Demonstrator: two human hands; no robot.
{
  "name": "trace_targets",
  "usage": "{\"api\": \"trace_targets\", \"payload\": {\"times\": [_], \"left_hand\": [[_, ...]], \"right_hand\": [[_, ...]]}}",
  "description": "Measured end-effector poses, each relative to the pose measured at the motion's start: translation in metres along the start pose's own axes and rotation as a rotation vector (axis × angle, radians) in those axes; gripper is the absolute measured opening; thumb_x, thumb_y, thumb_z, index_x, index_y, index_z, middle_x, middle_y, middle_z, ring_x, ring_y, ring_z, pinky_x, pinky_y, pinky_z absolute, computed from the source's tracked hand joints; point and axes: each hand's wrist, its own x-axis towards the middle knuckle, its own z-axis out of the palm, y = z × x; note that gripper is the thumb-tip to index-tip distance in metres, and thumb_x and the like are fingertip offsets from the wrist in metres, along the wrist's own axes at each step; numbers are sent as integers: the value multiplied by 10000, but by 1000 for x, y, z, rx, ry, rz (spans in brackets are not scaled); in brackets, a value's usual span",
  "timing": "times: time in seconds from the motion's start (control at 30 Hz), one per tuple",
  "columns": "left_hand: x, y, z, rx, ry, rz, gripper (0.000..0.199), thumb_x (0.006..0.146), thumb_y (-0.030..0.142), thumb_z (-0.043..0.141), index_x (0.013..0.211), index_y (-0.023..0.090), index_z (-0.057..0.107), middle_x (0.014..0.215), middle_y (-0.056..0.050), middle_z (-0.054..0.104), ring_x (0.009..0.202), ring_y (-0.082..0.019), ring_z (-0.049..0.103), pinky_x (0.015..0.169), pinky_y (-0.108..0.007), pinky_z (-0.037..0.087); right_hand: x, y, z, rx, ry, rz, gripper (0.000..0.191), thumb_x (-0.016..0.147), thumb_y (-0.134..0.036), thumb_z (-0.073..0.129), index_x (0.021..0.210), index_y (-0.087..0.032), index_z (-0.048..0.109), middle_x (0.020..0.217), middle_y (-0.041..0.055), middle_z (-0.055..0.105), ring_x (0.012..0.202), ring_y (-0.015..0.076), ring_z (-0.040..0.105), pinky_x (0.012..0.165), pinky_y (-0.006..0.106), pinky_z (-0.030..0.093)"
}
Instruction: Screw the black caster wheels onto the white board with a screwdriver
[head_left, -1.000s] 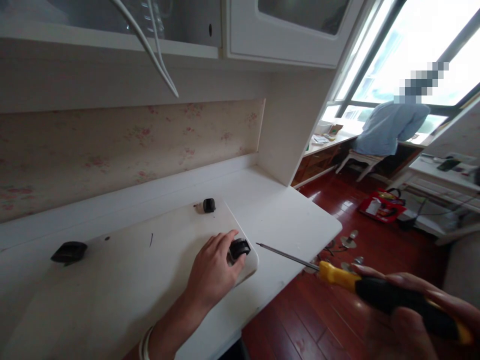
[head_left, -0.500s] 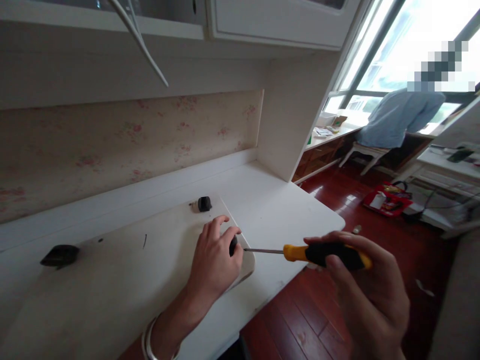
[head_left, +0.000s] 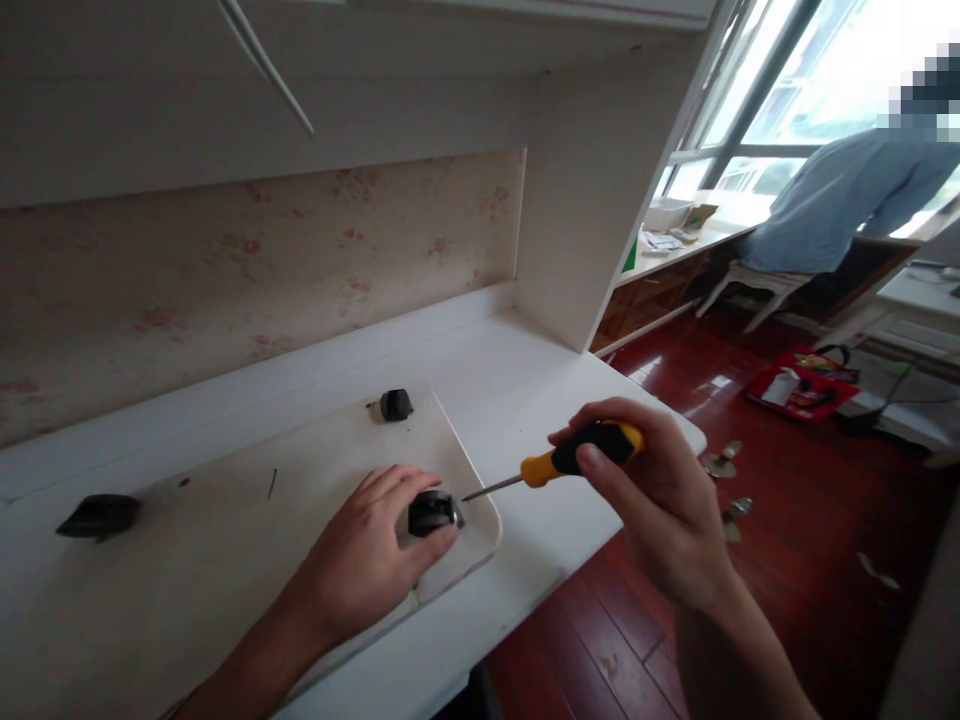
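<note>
Near the right end of a cream board point(head_left: 330, 520), my left hand point(head_left: 375, 545) has its fingers and thumb around a black caster point(head_left: 430, 513). My right hand point(head_left: 652, 490) grips the handle of a yellow and black screwdriver point(head_left: 551, 465). The screwdriver points left and down, its tip beside the metal edge of the caster; whether they touch is unclear. A second black caster point(head_left: 395, 404) stands on the board's far edge, and another black piece point(head_left: 99, 516) sits at the left.
The board lies on a white desk point(head_left: 555, 400) below a shelf. A white cable point(head_left: 270, 70) hangs above. Rightward, a person in a blue shirt point(head_left: 832, 210) leans over another desk; a red bag point(head_left: 802, 385) lies on the red floor point(head_left: 637, 600).
The view has shifted a little. My left hand has opened wider round the caster, showing more of it. My right hand has moved up and left, tilting the screwdriver downward toward the caster.
</note>
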Motion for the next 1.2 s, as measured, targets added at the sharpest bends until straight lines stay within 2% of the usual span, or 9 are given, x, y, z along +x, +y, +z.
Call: {"api": "trace_targets", "payload": {"times": [0.1, 0.2, 0.43, 0.63, 0.93, 1.2], "left_hand": [[-8, -5, 4, 20, -17, -27, 400, 808, 209, 811, 1192, 274, 720, 1225, -37, 736, 1179, -266, 693, 1065, -498, 580], [-11, -8, 8, 47, 24, 0, 386, 822, 140, 781, 1175, 282, 710, 1179, -32, 744, 1137, -255, 706, 1043, -493, 594], [-13, -10, 14, 76, 110, 76, 384, 832, 143, 771, 1176, 277, 668, 1135, -21, 740, 1070, -227, 731, 970, -430, 636], [-14, -8, 15, 86, 138, 94, 386, 830, 135, 755, 1171, 282, 650, 1112, -5, 745, 1033, -212, 746, 918, -403, 659], [-15, -6, 15, 76, 140, 64, 340, 841, 148, 731, 1160, 254, 677, 1132, -41, 753, 1052, -228, 756, 934, -402, 665], [-16, -7, 16, 44, 138, 20, 360, 831, 131, 736, 1161, 268, 691, 1147, -26, 757, 1076, -242, 756, 950, -436, 666]], "right_hand": [[9, 2, 3, -27, -61, 4, 243, 1033, -333, 667, 1270, -344, 616, 1084, 2, 715, 988, 105, 733, 794, 180, 622], [16, 2, 6, -11, -107, -2, 222, 1038, -334, 656, 1256, -341, 611, 1079, -2, 693, 968, 94, 717, 776, 167, 615], [23, 2, 9, 15, -175, -5, 256, 1053, -330, 629, 1301, -369, 580, 1142, 5, 646, 1024, 106, 688, 800, 188, 618], [26, 2, 11, 12, -178, -1, 251, 1058, -335, 621, 1300, -373, 569, 1144, 2, 651, 1027, 110, 686, 815, 202, 617], [26, -3, 13, 3, -205, -3, 273, 1058, -310, 618, 1319, -367, 564, 1131, 5, 647, 996, 106, 671, 826, 215, 620], [28, -4, 17, -29, -212, -10, 290, 1062, -308, 606, 1342, -356, 552, 1131, 14, 647, 985, 112, 679, 817, 221, 634]]}}
